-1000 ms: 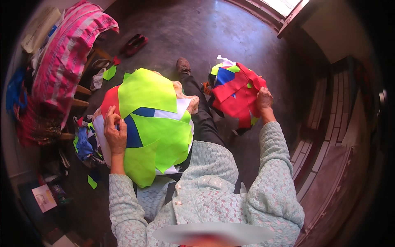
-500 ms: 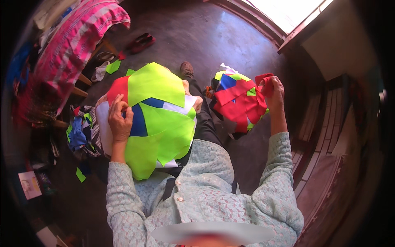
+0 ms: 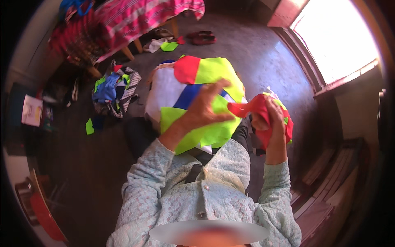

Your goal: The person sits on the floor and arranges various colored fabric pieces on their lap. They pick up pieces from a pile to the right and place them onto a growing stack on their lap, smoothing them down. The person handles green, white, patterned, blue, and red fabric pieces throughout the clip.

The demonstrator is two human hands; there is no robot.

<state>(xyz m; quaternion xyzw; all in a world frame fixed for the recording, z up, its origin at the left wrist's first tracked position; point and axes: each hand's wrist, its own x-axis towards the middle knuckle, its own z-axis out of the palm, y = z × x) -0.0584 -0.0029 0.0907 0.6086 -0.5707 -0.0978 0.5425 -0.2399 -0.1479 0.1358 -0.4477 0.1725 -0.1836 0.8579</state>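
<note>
1. Dark floor point(image 3: 94, 168) forms the background; reckoning from the centre of the view, we place a bright doorway point(image 3: 337, 45) at 2 o'clock and a pink checked cover point(image 3: 144, 16) at 11.
2. Just above centre, toward 12 o'clock, we find a mound of cloth pieces point(image 3: 220, 70), lime, blue, red and white, overlapping beyond a pale jacket point(image 3: 181, 206).
3. Left hand point(image 3: 203, 109): poised over the mound, thumb and fingers spread, gripping nothing we can make out; whether it touches the fabric, we cannot tell.
4. Right hand point(image 3: 275, 121), at 3 o'clock: fingers and thumb pinch a red cloth point(image 3: 261, 105), whose free end points to 9 o'clock, toward the left hand's gap.
5. Partly hidden behind that hand, we note a mixed bundle point(image 3: 289, 131).
6. At 10 o'clock lies a striped bag point(image 3: 133, 82) with scraps.
7. Hazards, as we judge them: a brushing left wrist could shift the overlapping pieces, if unfastened; a loosened pinch could drop the red cloth; its unsupported end could fold under.
</note>
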